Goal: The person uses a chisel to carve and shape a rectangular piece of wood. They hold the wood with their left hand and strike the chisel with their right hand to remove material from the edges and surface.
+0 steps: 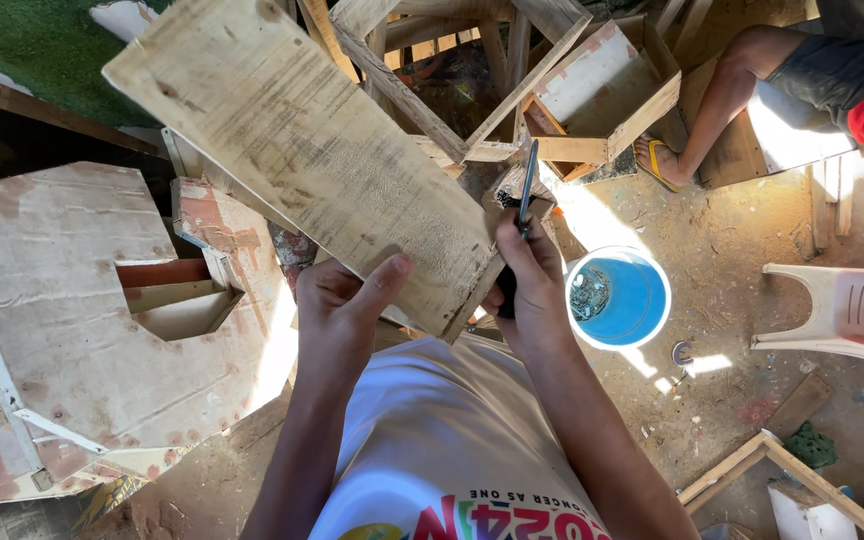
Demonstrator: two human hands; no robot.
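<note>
A white printed shirt (432,450) fills the bottom edge. Above it the left hand (337,310) grips the near end of a weathered wooden plank (302,150), thumb on top; the right hand (527,280) is closed around a dark-handled tool (526,195) pointing upward beside the plank's right edge. The plank's long axis runs from lower right to upper left. A blue bucket (642,300) sits just right; wooden frames (512,80) and another person's leg (722,90) lie beyond.
</note>
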